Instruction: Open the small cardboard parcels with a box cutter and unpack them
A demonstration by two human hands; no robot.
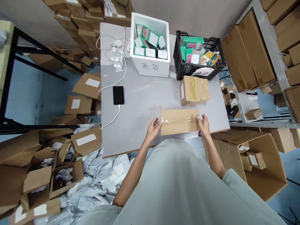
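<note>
A flat-lying brown cardboard box with shiny clear tape along its top rests at the table's front edge. My left hand is at the box's left end, fingers loosely bent and apart, thumb tip near the cardboard edge. Something see-through, like a loose strip of tape, shows by that end. My right hand is at the right end, thumb against the box and fingers curled. A small red-and-black tool shows under this hand; its kind is too small to make out.
Behind the box stand a taped carton, a white foam box and a black crate, the latter two holding green packets. A phone with white cables lies left on the table. A big open carton stands right.
</note>
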